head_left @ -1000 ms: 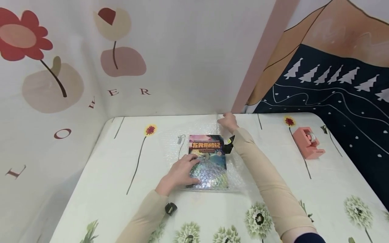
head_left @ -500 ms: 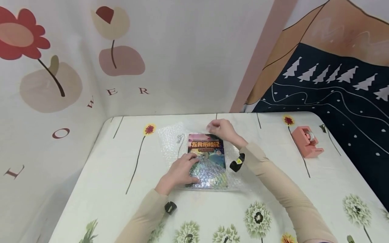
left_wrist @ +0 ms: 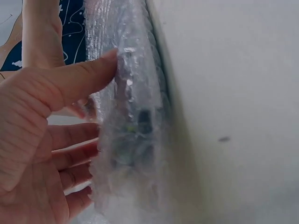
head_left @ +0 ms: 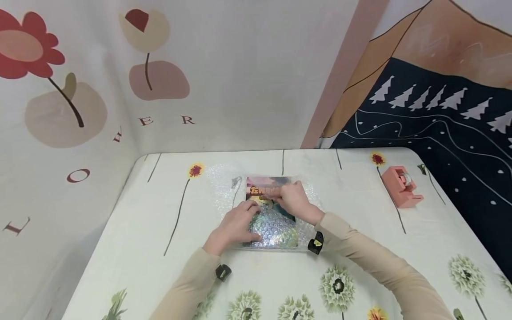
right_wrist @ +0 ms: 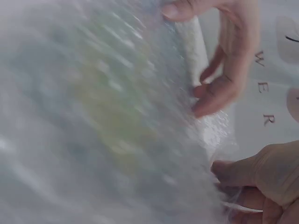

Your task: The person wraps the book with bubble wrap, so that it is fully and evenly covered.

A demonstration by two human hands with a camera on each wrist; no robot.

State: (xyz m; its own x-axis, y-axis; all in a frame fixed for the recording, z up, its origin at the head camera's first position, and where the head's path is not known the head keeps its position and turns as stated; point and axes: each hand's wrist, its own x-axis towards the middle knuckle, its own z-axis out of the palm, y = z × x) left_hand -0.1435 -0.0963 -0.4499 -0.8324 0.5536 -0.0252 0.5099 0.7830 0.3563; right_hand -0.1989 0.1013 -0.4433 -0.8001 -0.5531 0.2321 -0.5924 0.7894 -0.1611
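Observation:
A colourful book (head_left: 268,181) lies on the table, wrapped in clear bubble wrap (head_left: 276,233) that covers its lower part and spreads out beyond its sides. Across the book's left side, my left hand (head_left: 236,224) rests with fingers and thumb spread, pressing the wrap; the left wrist view shows its thumb (left_wrist: 88,77) against the wrapped edge. My right hand (head_left: 296,200) is over the upper right of the book, its fingers pinching the wrap's edge. In the right wrist view, the right hand (right_wrist: 266,182) grips that film, while the wrap blurs the cover.
A pink tape dispenser (head_left: 401,186) stands at the right of the table. The flower-patterned tablecloth (head_left: 192,213) covers the tabletop, backed by printed curtains (head_left: 240,89). Black bands with small devices (head_left: 316,243) sit on both wrists.
My right hand has come from the far edge of the table toward me, drawing the upper part of the wrap over the book's top. The left hand has stayed in place.

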